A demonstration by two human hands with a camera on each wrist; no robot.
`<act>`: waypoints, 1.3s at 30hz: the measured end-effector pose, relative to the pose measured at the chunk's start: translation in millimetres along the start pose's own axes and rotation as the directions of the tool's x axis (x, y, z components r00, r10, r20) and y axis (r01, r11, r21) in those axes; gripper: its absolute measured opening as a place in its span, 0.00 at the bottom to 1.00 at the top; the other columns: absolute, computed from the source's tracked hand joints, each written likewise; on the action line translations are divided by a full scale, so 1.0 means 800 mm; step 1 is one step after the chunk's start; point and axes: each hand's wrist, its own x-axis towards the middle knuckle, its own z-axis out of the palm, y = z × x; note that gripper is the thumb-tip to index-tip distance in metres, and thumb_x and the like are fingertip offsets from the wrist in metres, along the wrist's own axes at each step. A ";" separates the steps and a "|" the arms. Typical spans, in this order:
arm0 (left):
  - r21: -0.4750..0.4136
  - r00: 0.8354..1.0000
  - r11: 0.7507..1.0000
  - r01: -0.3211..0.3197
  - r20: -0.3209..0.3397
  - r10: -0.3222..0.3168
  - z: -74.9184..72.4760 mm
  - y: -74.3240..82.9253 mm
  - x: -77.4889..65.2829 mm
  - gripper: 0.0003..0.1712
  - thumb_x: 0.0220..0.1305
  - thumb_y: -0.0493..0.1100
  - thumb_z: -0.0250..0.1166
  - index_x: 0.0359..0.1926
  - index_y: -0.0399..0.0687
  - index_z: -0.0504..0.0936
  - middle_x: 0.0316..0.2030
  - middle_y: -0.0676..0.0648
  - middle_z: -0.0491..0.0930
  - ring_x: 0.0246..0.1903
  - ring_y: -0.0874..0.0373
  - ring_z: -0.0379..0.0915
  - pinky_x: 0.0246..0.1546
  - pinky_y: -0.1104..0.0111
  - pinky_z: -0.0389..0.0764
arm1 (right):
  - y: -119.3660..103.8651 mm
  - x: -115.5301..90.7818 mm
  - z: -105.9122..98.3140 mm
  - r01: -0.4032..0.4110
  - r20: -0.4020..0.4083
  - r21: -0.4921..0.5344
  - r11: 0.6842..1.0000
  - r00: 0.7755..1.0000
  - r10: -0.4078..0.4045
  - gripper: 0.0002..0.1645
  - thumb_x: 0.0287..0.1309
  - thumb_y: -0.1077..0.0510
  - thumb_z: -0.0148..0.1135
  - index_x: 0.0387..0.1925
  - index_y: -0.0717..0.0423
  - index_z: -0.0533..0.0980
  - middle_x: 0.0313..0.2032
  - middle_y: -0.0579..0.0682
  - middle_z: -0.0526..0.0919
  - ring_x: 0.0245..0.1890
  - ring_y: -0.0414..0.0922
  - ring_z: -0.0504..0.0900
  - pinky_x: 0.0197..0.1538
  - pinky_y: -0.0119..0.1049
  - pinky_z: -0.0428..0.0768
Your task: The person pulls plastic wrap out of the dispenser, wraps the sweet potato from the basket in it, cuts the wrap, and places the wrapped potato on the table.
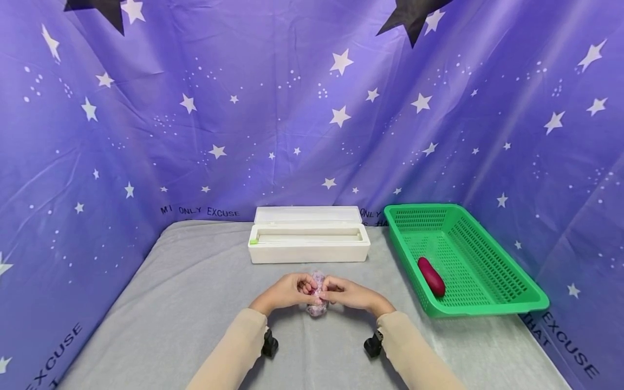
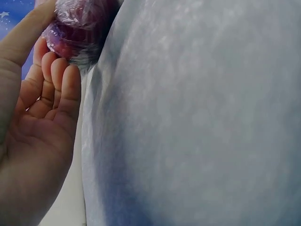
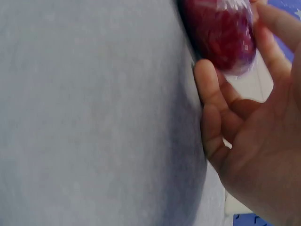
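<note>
A dark red, elongated vegetable wrapped in clear cling film (image 1: 317, 310) lies on the grey cloth, its long side pointing away from me. From the left, my left hand (image 1: 287, 291) pinches the film with thumb and index finger; the other fingers are loosely curled beside it. My right hand (image 1: 353, 294) does the same from the right side, its fingertips close to the left ones. In the right wrist view the red skin of the wrapped vegetable (image 3: 221, 35) shows through the wrinkled, shiny film. The left wrist view shows the other side of the bundle (image 2: 77, 28), partly cut off.
Behind the hands stands a white cling film dispenser box (image 1: 309, 253), its lid (image 1: 307, 215) raised and a green slider (image 1: 253, 241) at its left end. At right, a green plastic basket (image 1: 487, 310) holds a bare dark red vegetable (image 1: 431, 277). A purple star-patterned curtain (image 1: 273, 108) surrounds the table.
</note>
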 end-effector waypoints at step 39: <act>0.137 0.983 0.980 -0.142 0.137 0.123 -0.025 0.012 -0.009 0.22 0.57 0.31 0.69 0.53 0.47 0.83 0.49 0.51 0.81 0.50 0.54 0.77 0.54 0.64 0.78 | 0.005 -0.019 -0.008 0.167 -0.195 -0.237 0.957 0.957 -0.215 0.17 0.59 0.69 0.64 0.50 0.59 0.84 0.51 0.53 0.84 0.53 0.52 0.81 0.57 0.45 0.78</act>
